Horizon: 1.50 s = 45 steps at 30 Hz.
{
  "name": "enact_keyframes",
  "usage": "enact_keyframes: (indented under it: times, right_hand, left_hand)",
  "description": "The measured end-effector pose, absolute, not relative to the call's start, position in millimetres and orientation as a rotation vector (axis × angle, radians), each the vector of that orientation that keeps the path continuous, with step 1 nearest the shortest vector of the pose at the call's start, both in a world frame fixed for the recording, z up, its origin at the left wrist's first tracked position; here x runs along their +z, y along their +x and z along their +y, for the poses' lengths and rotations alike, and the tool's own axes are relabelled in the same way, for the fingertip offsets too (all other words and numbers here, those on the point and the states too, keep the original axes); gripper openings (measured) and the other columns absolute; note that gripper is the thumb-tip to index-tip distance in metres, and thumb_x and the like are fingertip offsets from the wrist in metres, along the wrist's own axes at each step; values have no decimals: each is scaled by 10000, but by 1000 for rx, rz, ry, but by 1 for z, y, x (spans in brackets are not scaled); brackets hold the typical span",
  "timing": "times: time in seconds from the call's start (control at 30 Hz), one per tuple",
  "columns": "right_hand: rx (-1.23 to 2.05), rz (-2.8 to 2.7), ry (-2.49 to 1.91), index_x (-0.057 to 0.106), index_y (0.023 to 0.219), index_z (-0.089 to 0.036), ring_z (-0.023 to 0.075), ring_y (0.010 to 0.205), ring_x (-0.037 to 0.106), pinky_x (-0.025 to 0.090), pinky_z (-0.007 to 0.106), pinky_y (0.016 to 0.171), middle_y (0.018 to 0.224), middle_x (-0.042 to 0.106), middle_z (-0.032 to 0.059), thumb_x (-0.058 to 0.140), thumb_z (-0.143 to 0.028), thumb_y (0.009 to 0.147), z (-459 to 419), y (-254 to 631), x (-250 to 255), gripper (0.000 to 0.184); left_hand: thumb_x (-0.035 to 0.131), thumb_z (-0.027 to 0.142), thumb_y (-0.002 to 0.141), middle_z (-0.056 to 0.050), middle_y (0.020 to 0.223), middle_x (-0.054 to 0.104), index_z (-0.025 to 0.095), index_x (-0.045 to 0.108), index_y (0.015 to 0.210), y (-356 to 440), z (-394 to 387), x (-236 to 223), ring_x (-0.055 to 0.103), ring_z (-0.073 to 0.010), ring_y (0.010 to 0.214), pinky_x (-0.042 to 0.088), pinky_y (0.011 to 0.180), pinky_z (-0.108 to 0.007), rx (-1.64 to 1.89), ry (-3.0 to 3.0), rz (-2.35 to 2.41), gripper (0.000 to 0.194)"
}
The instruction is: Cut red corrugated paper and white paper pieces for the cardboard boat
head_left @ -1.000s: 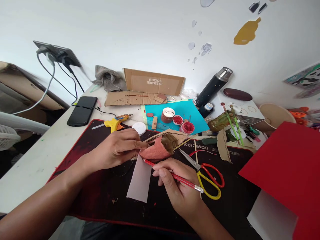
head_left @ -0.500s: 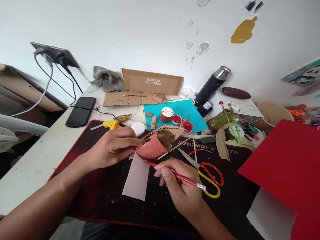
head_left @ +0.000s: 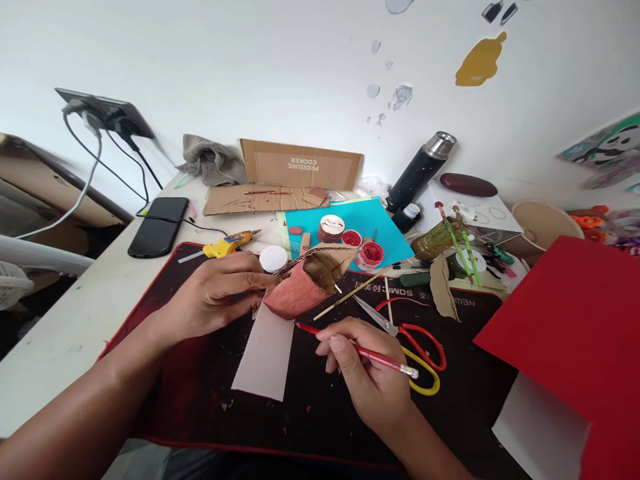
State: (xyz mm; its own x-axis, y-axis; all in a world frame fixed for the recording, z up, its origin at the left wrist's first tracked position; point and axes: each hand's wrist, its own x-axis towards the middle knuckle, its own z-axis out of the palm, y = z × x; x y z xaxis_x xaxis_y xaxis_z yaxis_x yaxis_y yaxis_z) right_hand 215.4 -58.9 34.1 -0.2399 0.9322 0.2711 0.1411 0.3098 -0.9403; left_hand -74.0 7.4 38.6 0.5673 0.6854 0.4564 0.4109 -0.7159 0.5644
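Note:
My left hand [head_left: 220, 293] grips the left end of a cardboard piece with a curved, reddish-painted wall [head_left: 293, 293] and an open brown inside. A white strip of paper or card [head_left: 265, 357] lies under the painted piece and sticks out toward me. My right hand [head_left: 367, 363] is closed around a red pencil [head_left: 383, 359] with a white eraser end. The pencil's tip is close to the strip's right edge, just below the painted wall; whether it touches cannot be made out. Scissors [head_left: 400, 330] with red and yellow handles lie open beyond my right hand.
A yellow glue gun [head_left: 225, 245], a white lid [head_left: 273, 258] and red paint pots [head_left: 371, 255] stand behind the work on the dark mat [head_left: 200, 407]. A phone [head_left: 159, 225] lies left. A red sheet [head_left: 565, 320] covers the right side; a black flask [head_left: 423, 170] leans near the wall.
The painted cardboard and white strip have shifted slightly left with my left hand. My right hand and pencil have moved slightly right, and the pencil tip is now farther from the painted wall.

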Motion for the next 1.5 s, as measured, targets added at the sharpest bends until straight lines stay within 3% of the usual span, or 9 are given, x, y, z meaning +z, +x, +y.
enact_keyframes:
  times: [0.4,0.6,1.03,1.5]
  right_hand:
    - [1108,-1573,-961,803,992,-197,132,561,704,554,236,536,784,806,39,620,-295,1115,-57,210,36,240]
    - [1144,-1556,-956,806,983,-194,130,559,705,552,228,527,782,804,44,618,-330,1120,-56,209,35,270]
    - [1196,-1510,-984,804,987,-190,133,553,696,547,235,523,775,792,47,612,-377,1127,-56,212,29,303]
    - [1232,-1427,-968,806,985,-183,125,557,691,527,226,511,768,792,43,622,-391,1126,-55,212,28,312]
  left_hand:
    - [691,40,1009,-60,971,742,179,779,1236,-74,7,36,679,-177,867,567,791,-305,950,2408,876,281]
    - [681,151,1052,-69,962,749,206,787,1246,-73,8,31,711,-193,859,589,773,-311,997,2421,842,228]
    - [673,197,1071,-72,970,751,217,801,1234,-77,8,34,707,-189,860,590,774,-306,1009,2391,856,209]
    - [670,76,1017,-51,976,747,259,810,1180,-76,7,36,708,-192,889,579,779,-318,1035,2312,906,282]
